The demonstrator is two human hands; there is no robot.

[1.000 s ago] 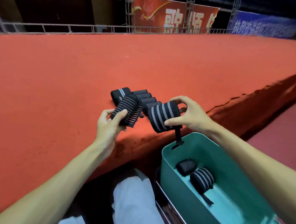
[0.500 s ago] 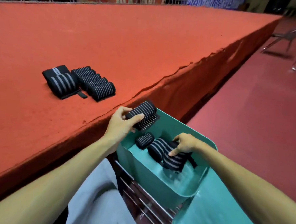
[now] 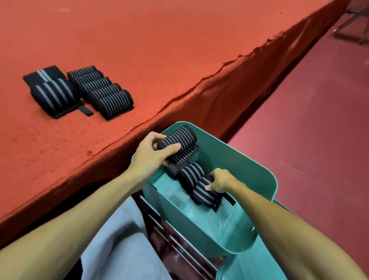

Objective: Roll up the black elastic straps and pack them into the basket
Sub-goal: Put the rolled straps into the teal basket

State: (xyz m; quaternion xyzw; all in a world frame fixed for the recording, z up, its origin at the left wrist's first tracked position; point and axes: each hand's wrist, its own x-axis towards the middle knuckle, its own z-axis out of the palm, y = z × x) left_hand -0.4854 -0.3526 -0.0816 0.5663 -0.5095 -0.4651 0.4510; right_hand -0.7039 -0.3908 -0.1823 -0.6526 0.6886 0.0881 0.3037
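I am gripping a thin-striped roll (image 3: 183, 137) of black elastic strap with my left hand (image 3: 152, 155). The thumb is lying on top of it and the fingers are curling round its far side. I am holding this roll in the air over the far left corner of the teal basket (image 3: 242, 174), and a loose end of the strap is hanging under it.

My right hand (image 3: 220, 179) is reaching down into the basket and is closing its fingers on a wide-striped roll (image 3: 203, 196). This roll is low in the basket, and its black tab (image 3: 228, 198) is sticking out to the right. I cannot tell if the roll is touching the basket floor. Just left of it, a second wide-striped roll (image 3: 191, 173) is lying in the basket and touching the first one. A smaller thin-striped roll (image 3: 172, 170) is sitting farther left, partly hidden under my left hand.

On the red platform (image 3: 153, 39), far to the left and well apart from the basket, five thin-striped rolls (image 3: 102, 90) are lying side by side in a row, each touching the next. Two wide-striped rolls (image 3: 51, 90) are lying just left of this row. The basket is standing on a metal rack (image 3: 182, 244) beside my grey trousers (image 3: 123, 245).
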